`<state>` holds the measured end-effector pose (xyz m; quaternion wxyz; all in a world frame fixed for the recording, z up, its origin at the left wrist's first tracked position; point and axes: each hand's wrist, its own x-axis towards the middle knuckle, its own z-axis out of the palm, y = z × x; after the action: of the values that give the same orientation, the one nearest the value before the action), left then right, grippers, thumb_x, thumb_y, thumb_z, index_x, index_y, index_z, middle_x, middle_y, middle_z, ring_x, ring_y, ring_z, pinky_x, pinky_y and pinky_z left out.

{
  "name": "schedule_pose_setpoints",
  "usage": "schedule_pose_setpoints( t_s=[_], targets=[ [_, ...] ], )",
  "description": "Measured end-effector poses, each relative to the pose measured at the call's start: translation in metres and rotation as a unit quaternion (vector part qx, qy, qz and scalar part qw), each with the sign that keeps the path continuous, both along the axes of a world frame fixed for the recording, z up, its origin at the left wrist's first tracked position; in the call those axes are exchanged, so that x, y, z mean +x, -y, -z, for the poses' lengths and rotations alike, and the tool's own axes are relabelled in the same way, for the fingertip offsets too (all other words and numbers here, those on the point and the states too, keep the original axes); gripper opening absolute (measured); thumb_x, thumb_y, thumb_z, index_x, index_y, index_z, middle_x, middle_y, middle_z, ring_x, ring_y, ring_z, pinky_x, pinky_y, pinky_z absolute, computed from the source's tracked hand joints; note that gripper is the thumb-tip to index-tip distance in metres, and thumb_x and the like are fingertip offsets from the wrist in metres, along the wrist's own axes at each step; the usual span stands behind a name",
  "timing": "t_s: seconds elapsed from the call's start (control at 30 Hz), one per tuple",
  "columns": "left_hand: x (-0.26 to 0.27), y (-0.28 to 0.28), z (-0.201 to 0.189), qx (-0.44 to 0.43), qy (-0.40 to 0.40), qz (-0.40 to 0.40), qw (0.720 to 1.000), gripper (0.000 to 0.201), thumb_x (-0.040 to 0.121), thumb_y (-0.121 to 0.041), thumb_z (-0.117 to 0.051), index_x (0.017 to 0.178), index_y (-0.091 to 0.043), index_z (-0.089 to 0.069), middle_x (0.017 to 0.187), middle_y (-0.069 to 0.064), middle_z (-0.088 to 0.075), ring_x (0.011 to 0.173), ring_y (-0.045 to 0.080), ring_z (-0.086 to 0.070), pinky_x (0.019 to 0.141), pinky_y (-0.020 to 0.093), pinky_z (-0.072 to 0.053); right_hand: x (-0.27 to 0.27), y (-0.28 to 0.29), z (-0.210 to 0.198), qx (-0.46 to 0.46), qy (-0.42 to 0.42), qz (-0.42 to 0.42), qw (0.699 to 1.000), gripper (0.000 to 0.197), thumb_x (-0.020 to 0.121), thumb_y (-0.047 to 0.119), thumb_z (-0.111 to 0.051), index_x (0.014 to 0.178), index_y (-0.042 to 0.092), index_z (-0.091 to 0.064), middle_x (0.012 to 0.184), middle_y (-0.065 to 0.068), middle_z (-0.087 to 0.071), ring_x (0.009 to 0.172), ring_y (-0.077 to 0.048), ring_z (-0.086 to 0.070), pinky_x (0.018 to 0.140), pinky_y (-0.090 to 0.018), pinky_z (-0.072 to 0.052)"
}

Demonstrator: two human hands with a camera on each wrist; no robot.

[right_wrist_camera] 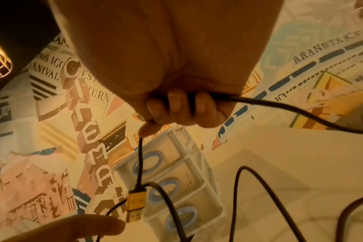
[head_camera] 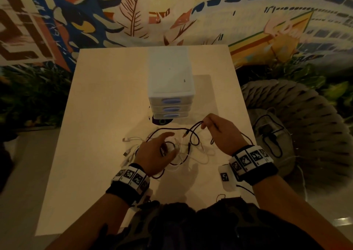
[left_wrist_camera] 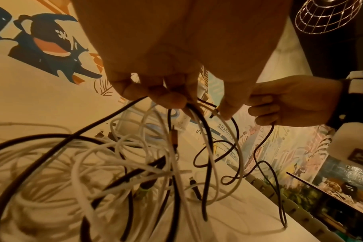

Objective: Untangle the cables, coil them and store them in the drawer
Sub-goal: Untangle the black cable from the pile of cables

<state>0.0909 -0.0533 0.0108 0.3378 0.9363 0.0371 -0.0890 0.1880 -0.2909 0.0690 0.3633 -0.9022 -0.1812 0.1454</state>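
A tangle of white and dark cables [head_camera: 191, 154] lies on the white table [head_camera: 105, 116] in front of a white three-drawer unit [head_camera: 169, 102], whose drawers are all closed. My left hand [head_camera: 156, 152] is over the tangle; in the left wrist view its fingers [left_wrist_camera: 168, 96] curl round several white and dark strands of the tangle [left_wrist_camera: 135, 163]. My right hand [head_camera: 219, 133] is raised to the right and grips a thin dark cable [head_camera: 172, 129]. Under the right hand [right_wrist_camera: 176, 106] a gold plug [right_wrist_camera: 135, 204] hangs on the dark cable [right_wrist_camera: 300, 111] in front of the drawer unit [right_wrist_camera: 189, 178].
A grey woven seat [head_camera: 305, 125] with a black cable on it stands close to the table's right edge. A dark round object [head_camera: 162, 121] pokes out under the drawer unit. A painted wall runs behind the table. A wire lamp [left_wrist_camera: 325, 16] hangs above.
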Motion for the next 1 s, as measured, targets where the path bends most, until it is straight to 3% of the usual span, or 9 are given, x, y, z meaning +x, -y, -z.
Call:
schedule_pose_setpoints(
  t_s=[0.1,0.23,0.37,0.5,0.63,0.73,0.8,0.9,1.0],
  targets=[
    [-0.001,0.003,-0.006,-0.017,0.004,-0.027,0.999,0.059,0.085,-0.068,-0.059,0.138,-0.047,-0.044,0.099,-0.019,-0.065,0.07,-0.001,-0.057,0.065,0.022,-0.044,-0.003,0.001,-0.007,0.02,-0.024,-0.017,0.999,0.031,0.108,0.025,-0.037,0.09,0.018,-0.061,0.065,0.037,-0.055,0.063,0.011,-0.053,0.059,-0.014,-0.033],
    [0.006,0.011,-0.02,-0.033,-0.007,0.035,0.999,0.055,0.087,-0.076,-0.048,0.133,-0.046,-0.051,0.102,-0.022,-0.066,0.073,-0.003,-0.06,0.067,0.02,-0.046,-0.009,-0.003,-0.009,0.072,-0.038,-0.039,0.996,0.033,0.108,0.03,-0.037,0.087,0.023,-0.06,0.07,0.029,-0.056,0.066,0.003,-0.052,0.065,-0.016,-0.035],
    [0.009,0.015,-0.026,-0.054,0.007,0.088,0.995,0.029,0.101,-0.055,-0.043,0.101,-0.036,-0.064,0.087,-0.015,-0.066,0.073,-0.002,-0.059,0.069,0.029,-0.049,-0.013,-0.009,-0.014,0.136,-0.071,-0.054,0.987,0.034,0.108,0.027,-0.039,0.083,0.02,-0.06,0.067,0.025,-0.056,0.064,0.003,-0.05,0.065,-0.011,-0.037],
    [0.005,0.01,-0.035,-0.068,0.03,0.033,0.997,0.036,0.105,-0.048,-0.032,0.078,-0.033,-0.051,0.067,-0.007,-0.057,0.064,0.005,-0.054,0.063,0.031,-0.04,-0.006,0.001,-0.008,0.081,-0.039,-0.055,0.994,0.031,0.101,0.046,-0.048,0.08,0.028,-0.061,0.066,0.007,-0.059,0.061,-0.006,-0.052,0.062,-0.026,-0.046],
    [0.003,-0.014,-0.041,-0.097,0.094,-0.071,0.988,0.039,0.107,-0.047,-0.032,0.077,-0.028,-0.049,0.061,-0.007,-0.05,0.055,0.005,-0.048,0.055,0.027,-0.033,0.003,0.024,0.003,-0.025,-0.002,-0.046,0.999,0.028,0.094,0.047,-0.06,0.073,0.029,-0.057,0.06,0.005,-0.055,0.057,-0.004,-0.051,0.058,-0.02,-0.04],
    [0.008,-0.034,-0.05,-0.131,0.163,-0.161,0.964,0.04,0.109,-0.039,-0.034,0.076,-0.023,-0.051,0.058,-0.006,-0.049,0.052,0.005,-0.046,0.052,0.019,-0.034,0.011,0.05,0.013,-0.051,0.022,-0.004,0.998,0.029,0.099,0.042,-0.055,0.075,0.029,-0.061,0.067,0.007,-0.062,0.066,-0.004,-0.058,0.067,-0.029,-0.046],
    [0.011,-0.048,-0.055,-0.145,0.186,-0.212,0.949,0.043,0.11,-0.035,-0.033,0.078,-0.016,-0.055,0.059,0.0,-0.051,0.052,0.006,-0.046,0.056,0.021,-0.037,0.017,0.068,0.021,-0.066,0.01,0.04,0.997,0.034,0.101,0.043,-0.049,0.072,0.029,-0.06,0.072,0.007,-0.064,0.075,-0.016,-0.063,0.074,-0.036,-0.049],
    [0.012,-0.067,-0.055,-0.145,0.188,-0.229,0.944,0.042,0.11,-0.037,-0.034,0.087,-0.016,-0.062,0.062,0.005,-0.054,0.055,0.01,-0.048,0.061,0.031,-0.04,0.025,0.091,0.033,-0.085,-0.022,0.118,0.989,0.045,0.102,0.05,-0.043,0.071,0.021,-0.059,0.072,0.001,-0.065,0.077,-0.024,-0.063,0.08,-0.042,-0.05],
    [0.01,-0.07,-0.051,-0.13,0.151,-0.201,0.959,0.033,0.109,-0.034,-0.037,0.095,-0.024,-0.064,0.068,0.003,-0.059,0.053,0.011,-0.046,0.056,0.032,-0.037,0.029,0.1,0.039,-0.018,-0.051,0.185,0.981,0.048,0.099,0.055,-0.044,0.072,0.018,-0.06,0.069,-0.002,-0.064,0.068,-0.025,-0.062,0.08,-0.054,-0.054]
  ],
)
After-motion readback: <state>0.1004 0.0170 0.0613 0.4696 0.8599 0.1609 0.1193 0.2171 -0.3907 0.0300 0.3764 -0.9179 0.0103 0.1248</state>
